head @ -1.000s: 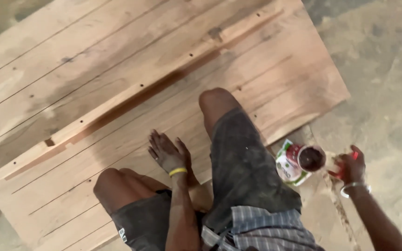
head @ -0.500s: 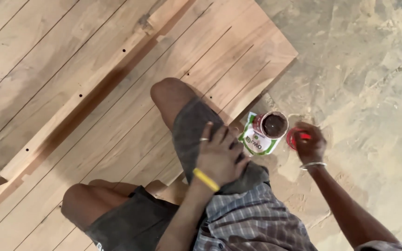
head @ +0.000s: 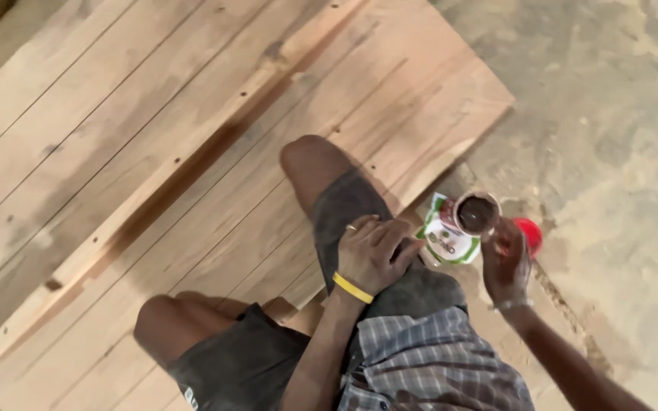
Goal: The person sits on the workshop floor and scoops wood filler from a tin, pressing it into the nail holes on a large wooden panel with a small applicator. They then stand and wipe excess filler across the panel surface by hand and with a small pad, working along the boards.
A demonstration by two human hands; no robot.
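Note:
I kneel on a large wooden panel [head: 192, 152]. My left hand [head: 375, 255], with a yellow wristband, rests flat on my right thigh over dark shorts and holds nothing. My right hand [head: 506, 265] grips a red lid [head: 530, 236] and sits right beside an open tin can [head: 462, 227]. The can has a white and green label and dark contents. It stands on the ground at the panel's edge, just right of my knee.
A long wooden batten [head: 177, 164] runs diagonally across the panel, with small holes along it. Dusty concrete floor [head: 611, 114] lies to the right of the panel. My left knee [head: 163, 327] is on the boards at lower left.
My left hand lifted off the wooden panel and came to rest on my right thigh. My right hand stayed by the can with the red lid.

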